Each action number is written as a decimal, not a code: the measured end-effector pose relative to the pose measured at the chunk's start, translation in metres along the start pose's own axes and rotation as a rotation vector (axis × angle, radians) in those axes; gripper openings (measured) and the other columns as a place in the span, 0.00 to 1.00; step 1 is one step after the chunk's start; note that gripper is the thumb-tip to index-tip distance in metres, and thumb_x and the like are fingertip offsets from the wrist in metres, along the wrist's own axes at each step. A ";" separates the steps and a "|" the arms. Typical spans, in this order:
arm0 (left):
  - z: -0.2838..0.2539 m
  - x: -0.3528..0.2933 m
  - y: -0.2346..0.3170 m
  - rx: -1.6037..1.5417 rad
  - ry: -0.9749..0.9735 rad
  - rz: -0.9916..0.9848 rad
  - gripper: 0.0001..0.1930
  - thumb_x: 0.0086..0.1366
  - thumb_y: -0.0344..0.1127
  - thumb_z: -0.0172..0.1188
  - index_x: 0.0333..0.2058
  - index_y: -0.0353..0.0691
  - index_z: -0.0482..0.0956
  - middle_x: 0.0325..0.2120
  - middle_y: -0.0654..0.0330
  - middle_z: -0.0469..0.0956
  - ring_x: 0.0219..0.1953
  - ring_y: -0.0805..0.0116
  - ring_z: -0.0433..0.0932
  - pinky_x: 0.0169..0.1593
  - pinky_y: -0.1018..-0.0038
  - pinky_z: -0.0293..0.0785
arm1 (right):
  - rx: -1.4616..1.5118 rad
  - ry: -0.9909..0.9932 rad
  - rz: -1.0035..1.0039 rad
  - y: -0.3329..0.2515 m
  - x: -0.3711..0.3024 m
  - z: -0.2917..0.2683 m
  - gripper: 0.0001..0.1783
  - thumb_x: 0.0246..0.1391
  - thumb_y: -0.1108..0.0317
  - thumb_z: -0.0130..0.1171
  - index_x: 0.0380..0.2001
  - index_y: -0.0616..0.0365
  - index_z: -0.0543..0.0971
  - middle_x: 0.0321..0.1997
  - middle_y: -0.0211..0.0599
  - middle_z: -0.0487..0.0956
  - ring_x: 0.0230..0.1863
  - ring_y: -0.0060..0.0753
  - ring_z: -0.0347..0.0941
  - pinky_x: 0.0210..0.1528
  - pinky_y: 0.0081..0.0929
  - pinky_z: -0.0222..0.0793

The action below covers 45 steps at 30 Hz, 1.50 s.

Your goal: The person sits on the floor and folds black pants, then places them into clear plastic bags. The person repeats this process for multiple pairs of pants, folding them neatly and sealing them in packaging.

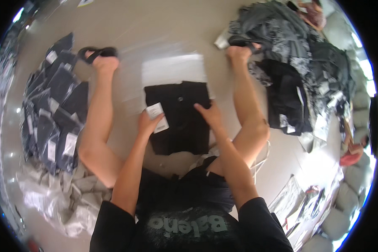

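Observation:
A folded black garment [180,126] with a round button near its far edge lies between my legs. My left hand [148,122] grips its left edge, thumb on top. White paper tags [154,110] lie on the garment by that thumb. On the opposite edge, my right hand [210,114] holds the cloth with its thumb on top and fingers mostly hidden at the side. A clear plastic bag [172,67] shows on the floor beyond the garment, its near part hidden under the cloth.
Bagged dark garments [50,101] with white tags overlap at my left. Crumpled clear plastic [67,201] lies nearer me. A heap of grey and black clothes [277,38] rises at the far right, with a black garment [285,92] beside it. Other people [313,14] sit along the right.

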<state>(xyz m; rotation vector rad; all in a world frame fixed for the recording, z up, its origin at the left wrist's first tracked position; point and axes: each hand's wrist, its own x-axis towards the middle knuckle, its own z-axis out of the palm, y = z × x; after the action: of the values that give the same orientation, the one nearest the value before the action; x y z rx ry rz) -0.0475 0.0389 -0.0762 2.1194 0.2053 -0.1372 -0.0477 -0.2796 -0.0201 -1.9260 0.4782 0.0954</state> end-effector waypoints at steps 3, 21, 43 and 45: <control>0.018 -0.003 0.000 -0.146 0.090 -0.052 0.27 0.54 0.49 0.83 0.42 0.33 0.85 0.38 0.48 0.89 0.42 0.52 0.88 0.49 0.57 0.82 | -0.214 0.120 -0.075 0.002 -0.007 0.010 0.46 0.49 0.45 0.79 0.63 0.67 0.77 0.60 0.59 0.83 0.62 0.62 0.79 0.66 0.49 0.74; -0.001 -0.022 0.043 -0.392 -0.240 -0.221 0.26 0.60 0.25 0.72 0.57 0.35 0.74 0.47 0.54 0.84 0.47 0.60 0.86 0.51 0.63 0.82 | -0.025 -0.237 0.086 0.022 0.004 0.031 0.39 0.42 0.57 0.80 0.57 0.68 0.81 0.56 0.56 0.84 0.58 0.53 0.81 0.61 0.40 0.78; 0.051 -0.078 0.101 0.182 -0.228 0.386 0.34 0.61 0.42 0.69 0.60 0.26 0.69 0.51 0.34 0.78 0.54 0.34 0.78 0.54 0.48 0.77 | -0.115 -0.138 0.018 -0.041 -0.042 0.084 0.62 0.36 0.41 0.87 0.63 0.76 0.70 0.61 0.64 0.80 0.62 0.61 0.78 0.62 0.45 0.76; 0.057 -0.089 0.089 0.156 -0.276 0.437 0.39 0.61 0.46 0.71 0.65 0.30 0.70 0.59 0.33 0.74 0.60 0.34 0.74 0.61 0.48 0.74 | -0.116 -0.093 0.028 -0.006 -0.023 0.079 0.56 0.38 0.47 0.87 0.62 0.74 0.73 0.57 0.60 0.83 0.58 0.58 0.81 0.60 0.43 0.77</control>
<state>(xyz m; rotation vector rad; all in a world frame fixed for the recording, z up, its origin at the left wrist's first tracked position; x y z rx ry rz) -0.1174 -0.0642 -0.0161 2.2191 -0.4419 -0.1879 -0.0545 -0.2002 -0.0403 -2.0187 0.4457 0.2342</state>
